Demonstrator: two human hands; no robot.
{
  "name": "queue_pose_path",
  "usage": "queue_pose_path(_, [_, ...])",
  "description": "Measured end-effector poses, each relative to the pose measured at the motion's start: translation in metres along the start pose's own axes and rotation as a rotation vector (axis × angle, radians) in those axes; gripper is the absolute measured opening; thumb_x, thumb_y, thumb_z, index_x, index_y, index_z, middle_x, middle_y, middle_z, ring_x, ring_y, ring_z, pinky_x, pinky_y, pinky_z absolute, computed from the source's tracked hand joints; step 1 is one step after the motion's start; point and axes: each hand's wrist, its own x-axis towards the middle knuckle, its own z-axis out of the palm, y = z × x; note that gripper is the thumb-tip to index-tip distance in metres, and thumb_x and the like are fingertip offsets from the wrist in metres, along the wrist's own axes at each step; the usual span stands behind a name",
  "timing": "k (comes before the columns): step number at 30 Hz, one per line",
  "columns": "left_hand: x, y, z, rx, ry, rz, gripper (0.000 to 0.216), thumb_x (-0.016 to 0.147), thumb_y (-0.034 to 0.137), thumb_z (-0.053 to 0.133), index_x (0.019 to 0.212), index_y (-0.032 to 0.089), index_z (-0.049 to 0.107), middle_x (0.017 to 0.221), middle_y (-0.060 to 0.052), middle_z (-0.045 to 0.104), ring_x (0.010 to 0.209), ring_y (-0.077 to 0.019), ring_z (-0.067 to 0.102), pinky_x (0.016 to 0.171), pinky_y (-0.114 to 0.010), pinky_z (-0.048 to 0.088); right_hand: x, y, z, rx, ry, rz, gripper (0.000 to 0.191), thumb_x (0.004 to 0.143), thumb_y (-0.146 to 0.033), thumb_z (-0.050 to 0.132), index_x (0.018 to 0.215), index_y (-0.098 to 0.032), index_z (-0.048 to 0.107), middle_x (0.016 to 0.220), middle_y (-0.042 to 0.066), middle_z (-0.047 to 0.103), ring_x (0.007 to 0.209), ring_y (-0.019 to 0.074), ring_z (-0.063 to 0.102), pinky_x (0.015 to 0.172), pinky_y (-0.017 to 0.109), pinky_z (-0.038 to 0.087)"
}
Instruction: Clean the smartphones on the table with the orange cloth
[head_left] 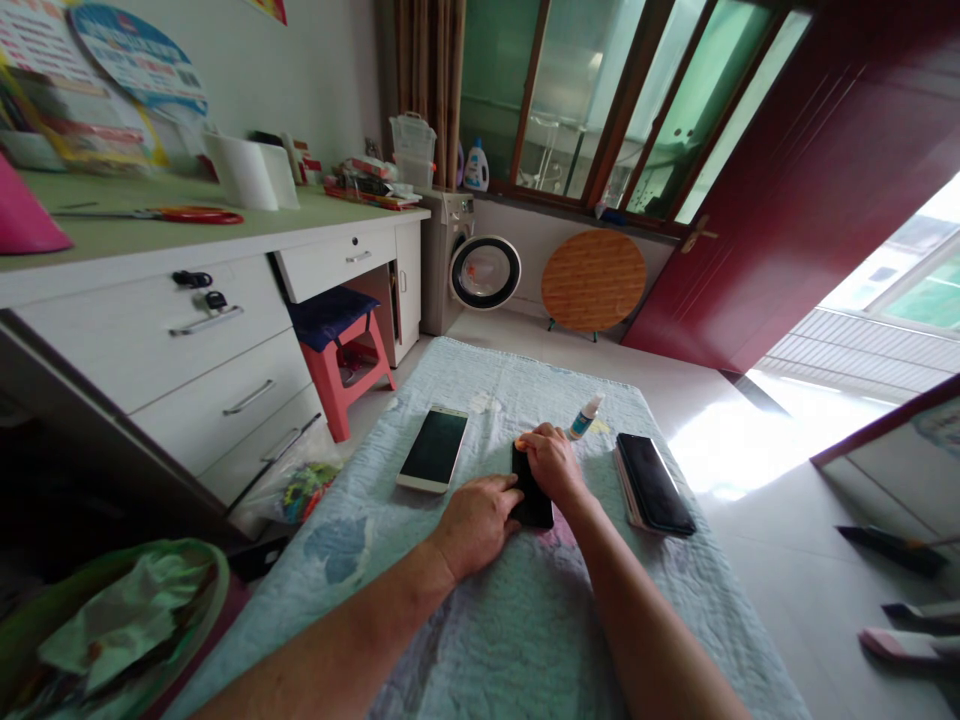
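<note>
On quilted cloth (480, 650), the left hand (476, 518), fingers parted, touches a black phone (535, 508); the right hand (553, 465) pinches something orange (520, 443).

black phone (534, 508): slim, lying flat, far end angled slightly left, partly covered | rests on pale blue quilted cloth (510, 625) | small orange piece (520, 443): at the phone's far end, mostly hidden, material unclear

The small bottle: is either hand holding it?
No, the bottle sits on the quilt; the left hand and right hand are at the middle phone.
</note>
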Motion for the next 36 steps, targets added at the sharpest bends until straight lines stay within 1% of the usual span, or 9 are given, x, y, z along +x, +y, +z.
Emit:
queue_pose_path(4, [0.000, 0.000, -0.001, 0.011, 0.000, 0.005, 0.032, 0.081, 0.024, 0.064, 0.113, 0.020, 0.065, 0.127, -0.008, 0.062, 0.116, -0.0249, 0.057, 0.103, -0.037, 0.042, -0.002, 0.006, -0.001, -0.003, 0.011, 0.036, 0.025, 0.088, -0.013, 0.050, 0.092, -0.021, 0.074, 0.094, 0.007, 0.062, 0.089, 0.0189, 0.052, 0.085, 0.028, 0.036])
queue_pose_path(9, [0.000, -0.001, -0.002, -0.008, -0.008, 0.005, 0.033, 0.080, 0.023, 0.064, 0.113, 0.023, 0.063, 0.127, -0.006, 0.060, 0.115, -0.0245, 0.056, 0.102, -0.036, 0.041, -0.007, -0.003, -0.001, 0.064, -0.006, -0.039, 0.028, 0.085, -0.007, 0.049, 0.089, -0.021, 0.073, 0.094, 0.005, 0.062, 0.088, 0.0169, 0.052, 0.084, 0.026, 0.038])
queue_pose_path(13, [-0.001, 0.002, -0.002, -0.033, -0.002, -0.051, 0.033, 0.078, 0.021, 0.063, 0.111, 0.020, 0.057, 0.115, -0.007, 0.062, 0.106, -0.0246, 0.059, 0.095, -0.035, 0.045, -0.016, -0.012, -0.007, 0.116, -0.035, -0.107, 0.028, 0.085, -0.008, 0.050, 0.088, -0.022, 0.074, 0.091, 0.004, 0.060, 0.088, 0.0162, 0.052, 0.085, 0.026, 0.039])
queue_pose_path(16, [-0.001, 0.002, -0.001, -0.062, 0.036, -0.095, 0.049, 0.076, 0.019, 0.063, 0.122, 0.016, 0.047, 0.118, -0.010, 0.057, 0.110, -0.0252, 0.056, 0.096, -0.036, 0.045, -0.025, -0.017, -0.013, 0.144, -0.068, -0.137, 0.027, 0.086, -0.010, 0.050, 0.087, -0.023, 0.074, 0.090, 0.004, 0.060, 0.087, 0.0158, 0.052, 0.084, 0.027, 0.040])
queue_pose_path(21, [0.001, -0.003, 0.004, -0.109, 0.067, -0.038, 0.085, 0.072, 0.013, 0.063, 0.144, 0.019, 0.018, 0.146, -0.013, 0.037, 0.135, -0.0260, 0.036, 0.112, -0.041, 0.032, -0.045, -0.023, -0.023, 0.191, -0.144, -0.174, 0.025, 0.085, -0.010, 0.053, 0.085, -0.023, 0.075, 0.090, 0.004, 0.060, 0.084, 0.0151, 0.053, 0.081, 0.027, 0.041])
queue_pose_path(23, [0.002, -0.005, 0.006, -0.108, 0.044, -0.011, 0.086, 0.072, 0.012, 0.061, 0.145, 0.019, 0.015, 0.147, -0.014, 0.037, 0.136, -0.0265, 0.034, 0.113, -0.043, 0.030, -0.053, -0.024, -0.027, 0.232, -0.168, -0.193, 0.026, 0.084, -0.009, 0.053, 0.085, -0.023, 0.074, 0.090, 0.004, 0.060, 0.084, 0.0146, 0.054, 0.080, 0.026, 0.041])
queue_pose_path(28, [0.002, -0.007, 0.006, -0.104, -0.008, 0.005, 0.081, 0.076, 0.014, 0.056, 0.146, 0.018, 0.016, 0.139, -0.015, 0.048, 0.131, -0.0265, 0.043, 0.110, -0.045, 0.034, -0.063, -0.018, -0.035, 0.332, -0.223, -0.234, 0.024, 0.084, -0.009, 0.054, 0.082, -0.023, 0.074, 0.086, 0.002, 0.061, 0.084, 0.0136, 0.056, 0.080, 0.025, 0.042])
queue_pose_path(30, [0.001, -0.007, 0.005, -0.104, -0.020, 0.003, 0.082, 0.076, 0.016, 0.057, 0.147, 0.019, 0.016, 0.138, -0.014, 0.050, 0.128, -0.0260, 0.046, 0.109, -0.045, 0.035, -0.063, -0.012, -0.033, 0.336, -0.195, -0.206, 0.024, 0.084, -0.009, 0.053, 0.080, -0.022, 0.074, 0.087, 0.003, 0.061, 0.083, 0.0136, 0.056, 0.080, 0.026, 0.042])
queue_pose_path(36, [0.001, -0.008, 0.003, -0.098, -0.014, 0.017, 0.083, 0.076, 0.019, 0.061, 0.147, 0.018, 0.018, 0.137, -0.012, 0.052, 0.125, -0.0249, 0.049, 0.108, -0.042, 0.037, -0.052, 0.008, -0.016, 0.256, 0.014, -0.089, 0.025, 0.084, -0.010, 0.051, 0.084, -0.022, 0.073, 0.086, 0.003, 0.059, 0.085, 0.0158, 0.054, 0.081, 0.029, 0.041])
